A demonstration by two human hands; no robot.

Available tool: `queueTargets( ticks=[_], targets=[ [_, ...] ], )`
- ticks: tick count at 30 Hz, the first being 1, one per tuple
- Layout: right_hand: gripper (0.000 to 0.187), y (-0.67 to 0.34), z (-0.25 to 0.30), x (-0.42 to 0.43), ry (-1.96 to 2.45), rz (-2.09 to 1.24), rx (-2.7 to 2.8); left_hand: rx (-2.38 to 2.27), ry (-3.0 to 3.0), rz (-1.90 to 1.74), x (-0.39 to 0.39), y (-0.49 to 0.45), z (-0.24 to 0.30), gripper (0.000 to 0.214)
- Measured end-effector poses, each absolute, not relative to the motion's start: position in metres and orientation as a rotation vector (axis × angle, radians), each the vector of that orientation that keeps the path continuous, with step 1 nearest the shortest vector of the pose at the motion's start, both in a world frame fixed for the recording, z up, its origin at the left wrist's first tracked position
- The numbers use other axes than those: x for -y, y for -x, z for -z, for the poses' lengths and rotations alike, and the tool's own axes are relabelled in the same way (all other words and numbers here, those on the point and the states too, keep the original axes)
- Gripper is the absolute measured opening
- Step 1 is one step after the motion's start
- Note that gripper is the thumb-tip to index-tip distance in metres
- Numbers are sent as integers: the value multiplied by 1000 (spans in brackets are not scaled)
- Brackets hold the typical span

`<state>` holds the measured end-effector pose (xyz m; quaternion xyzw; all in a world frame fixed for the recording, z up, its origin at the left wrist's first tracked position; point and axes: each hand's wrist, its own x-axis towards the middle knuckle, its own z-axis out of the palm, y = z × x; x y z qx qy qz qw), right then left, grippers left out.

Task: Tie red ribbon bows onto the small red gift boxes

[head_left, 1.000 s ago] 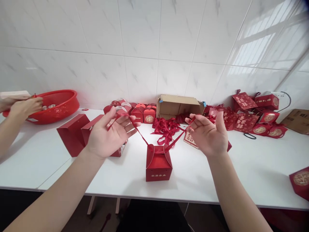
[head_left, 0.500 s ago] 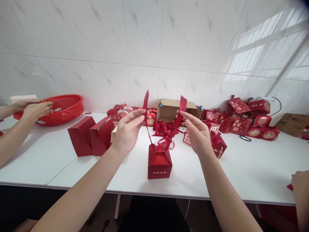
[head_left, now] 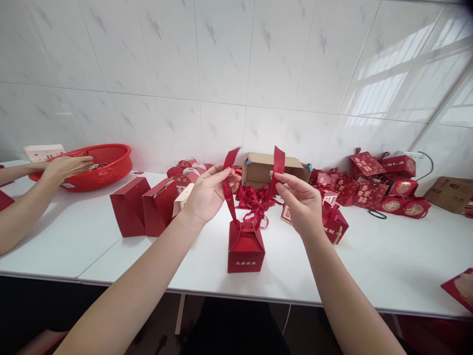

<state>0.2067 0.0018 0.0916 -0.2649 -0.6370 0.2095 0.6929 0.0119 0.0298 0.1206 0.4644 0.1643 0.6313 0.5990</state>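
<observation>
A small red gift box [head_left: 246, 249] with gold lettering stands upright on the white table. A red ribbon [head_left: 229, 197] runs up from its folded top in two ends, spread apart in a V. Between thumb and fingers, my left hand [head_left: 211, 193] pinches the left end, whose tip sticks up past the fingers. My right hand [head_left: 302, 202] pinches the other end the same way, its tip pointing upward. Behind the box lies a tangled heap of red ribbons [head_left: 251, 197].
Two red boxes [head_left: 160, 207] stand left of my left arm. Against the wall are a cardboard box [head_left: 271, 170] and, at right, piled red gift boxes [head_left: 369, 192]. At far left another person's hand [head_left: 68, 166] reaches into a red basin [head_left: 120, 165]. A red box [head_left: 460, 291] shows at the right edge.
My left hand has shifted slightly right, and its ribbon end now leans right and shows its flat side. The other person's hands have moved at the basin. A red box has appeared at right.
</observation>
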Motion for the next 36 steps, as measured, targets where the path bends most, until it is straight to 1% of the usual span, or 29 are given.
queueTargets(
  ticks=[4, 6, 8, 11, 14, 16, 19, 21, 29, 36],
  targets=[
    [12, -202, -97, -4, 593, -470, 1373, -364, -1143, -1458, -34, -9, -124, 5],
    [13, -201, -100, -5, 613, -467, 1352, -392, -1200, -1479, -33, -9, -125, 6],
    [22, -200, -102, -6, 620, -475, 1326, -449, -1258, -1502, -30, -9, -126, 9],
    [41, -200, -104, -8, 602, -513, 1288, -540, -1276, -1499, -27, -10, -127, 14],
    [46, -200, -105, -9, 593, -555, 1270, -601, -1227, -1483, -27, -10, -128, 16],
    [43, -201, -107, -9, 591, -588, 1247, -625, -1214, -1496, -27, -11, -129, 17],
    [25, -203, -111, -9, 594, -659, 1189, -617, -1200, -1504, -26, -13, -132, 19],
    [19, -204, -114, -9, 579, -714, 1158, -600, -1194, -1493, -25, -14, -134, 20],
    [12, -206, -119, -9, 553, -825, 1116, -614, -1271, -1479, -20, -19, -137, 20],
    [15, -208, -119, -10, 564, -766, 1142, -631, -1255, -1455, -22, -21, -135, 20]
  ],
)
